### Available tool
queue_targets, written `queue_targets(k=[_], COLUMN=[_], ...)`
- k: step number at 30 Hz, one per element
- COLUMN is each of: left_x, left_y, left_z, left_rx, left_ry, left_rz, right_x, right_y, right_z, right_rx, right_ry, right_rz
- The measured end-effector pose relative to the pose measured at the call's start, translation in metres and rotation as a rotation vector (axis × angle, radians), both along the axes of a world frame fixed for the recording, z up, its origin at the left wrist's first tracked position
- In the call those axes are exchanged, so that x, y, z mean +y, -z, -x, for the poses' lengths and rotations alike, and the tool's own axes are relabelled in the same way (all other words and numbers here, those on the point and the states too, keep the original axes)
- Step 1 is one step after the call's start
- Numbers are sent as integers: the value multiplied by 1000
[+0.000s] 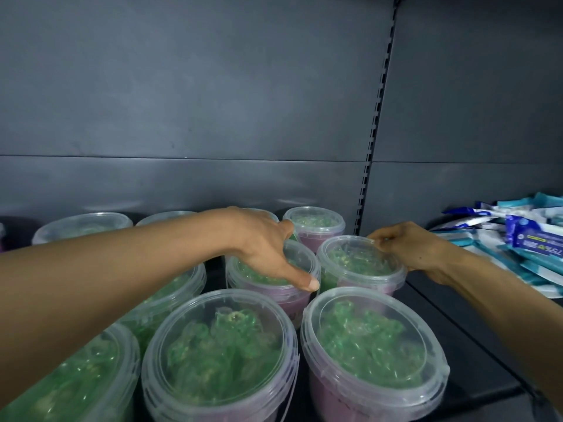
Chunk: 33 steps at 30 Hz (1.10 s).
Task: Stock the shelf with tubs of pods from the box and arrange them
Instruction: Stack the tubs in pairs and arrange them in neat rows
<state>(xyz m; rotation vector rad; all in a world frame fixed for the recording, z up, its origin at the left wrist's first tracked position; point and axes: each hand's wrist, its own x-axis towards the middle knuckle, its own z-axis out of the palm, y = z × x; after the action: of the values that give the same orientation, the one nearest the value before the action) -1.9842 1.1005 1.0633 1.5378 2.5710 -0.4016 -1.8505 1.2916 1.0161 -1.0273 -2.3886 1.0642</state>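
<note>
Several clear tubs of green pods with pink labels stand in rows on the dark shelf [475, 339]. My left hand [268, 251] lies over the lid of a middle-row tub [301, 263], its thumb hooked on the front rim and its fingers reaching round the far side. My right hand [408, 245] grips the far right rim of the neighbouring tub [356, 263], fingers curled on the lid edge. Two larger-looking tubs [219, 354] [371, 345] stand nearest me. The box is out of view.
A pile of blue and white packets [515, 242] lies on the shelf at the right, beyond a slotted upright [376, 138]. The grey back panel [182, 102] rises behind the tubs. More tubs [82, 225] line the back left.
</note>
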Motion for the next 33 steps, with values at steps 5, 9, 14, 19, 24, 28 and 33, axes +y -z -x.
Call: queue_targets(k=[5, 9, 14, 19, 24, 28, 33], left_x=[1, -2, -24, -74, -121, -135, -130], left_y=[1, 3, -7, -13, -4, 13, 38], left_z=[-2, -2, 1, -7, -20, -29, -35], left_rx=[16, 3, -106, -129, -273, -301, -151], left_ry=[-29, -32, 17, 157, 185, 181, 120], left_rz=[32, 35, -41, -177, -98, -72, -160], right_x=[-2, -4, -17, -75, -125, -145, -161], right_y=[-1, 1, -7, -26, -31, -18, 10], right_z=[2, 2, -11, -51, -89, -93, -79], right_rx=[-15, -23, -90, 66, -170, -316, -231], right_ry=[8, 26, 93, -130, -340, -294, -87], right_rz=[-12, -29, -272, -237, -147, -205, -303])
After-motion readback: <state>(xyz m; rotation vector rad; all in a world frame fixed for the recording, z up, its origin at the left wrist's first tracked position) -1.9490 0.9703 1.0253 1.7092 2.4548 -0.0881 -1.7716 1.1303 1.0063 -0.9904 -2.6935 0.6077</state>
